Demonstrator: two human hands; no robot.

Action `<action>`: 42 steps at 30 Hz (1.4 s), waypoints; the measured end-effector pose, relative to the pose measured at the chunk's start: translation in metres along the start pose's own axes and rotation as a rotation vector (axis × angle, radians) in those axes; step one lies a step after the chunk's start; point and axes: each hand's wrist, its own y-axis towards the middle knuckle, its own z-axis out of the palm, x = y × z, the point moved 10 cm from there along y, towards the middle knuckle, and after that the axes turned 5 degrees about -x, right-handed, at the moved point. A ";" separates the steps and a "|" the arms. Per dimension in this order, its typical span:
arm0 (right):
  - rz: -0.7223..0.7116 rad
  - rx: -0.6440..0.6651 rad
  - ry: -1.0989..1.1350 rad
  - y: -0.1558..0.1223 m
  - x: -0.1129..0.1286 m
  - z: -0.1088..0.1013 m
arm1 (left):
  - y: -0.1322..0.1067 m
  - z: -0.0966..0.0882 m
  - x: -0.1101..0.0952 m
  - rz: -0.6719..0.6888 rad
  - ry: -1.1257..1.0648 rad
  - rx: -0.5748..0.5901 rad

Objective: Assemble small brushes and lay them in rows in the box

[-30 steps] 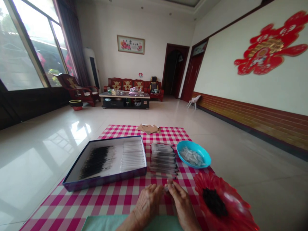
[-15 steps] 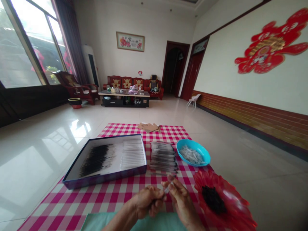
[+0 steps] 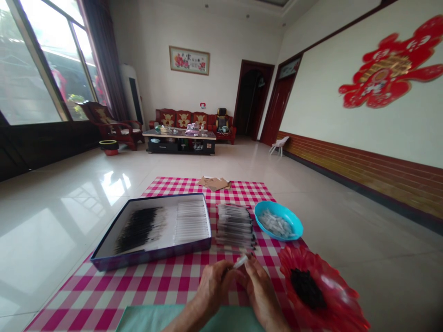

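My left hand (image 3: 216, 282) and my right hand (image 3: 259, 281) meet low over the checked tablecloth, fingers pinched together. Between their fingertips is a small whitish translucent tube (image 3: 241, 262), slanting up to the right; whether it is joined to anything is hidden. Just beyond my hands lies a row of clear pen barrels with dark ends (image 3: 235, 226). A blue bowl (image 3: 300, 226) of whitish translucent tubular pieces (image 3: 276, 222) stands to their right. Nearest my right hand is a red flower-shaped dish (image 3: 341, 295) holding a heap of small black pieces (image 3: 308, 287).
A dark-blue-edged box lid (image 3: 152, 254) on the left holds thin black sticks (image 3: 140, 230) and a row of clear tubes (image 3: 192, 221). Torn brown cardboard (image 3: 215, 184) lies at the table's far end. Pale green cloth (image 3: 148, 318) covers the near edge.
Both hands have drawn closer together, with the left hand turned and raised slightly. The whitish tube now shows more plainly between the fingertips. Bowl, dish and box lid stay put.
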 end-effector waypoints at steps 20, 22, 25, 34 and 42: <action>-0.075 0.190 -0.123 -0.010 0.026 0.011 | -0.031 0.062 0.012 -0.585 -0.863 0.620; -0.048 0.155 -0.047 -0.008 0.025 0.011 | -0.014 0.046 0.005 -0.373 -0.693 0.463; -0.008 0.077 0.038 -0.005 0.015 0.009 | 0.003 0.013 -0.009 -0.093 -0.302 0.137; -0.049 -0.096 0.043 -0.008 0.011 0.002 | -0.008 0.003 -0.030 0.181 0.183 -0.058; -0.010 0.051 0.002 -0.014 0.026 0.027 | -0.020 0.031 -0.003 -0.490 -0.758 0.290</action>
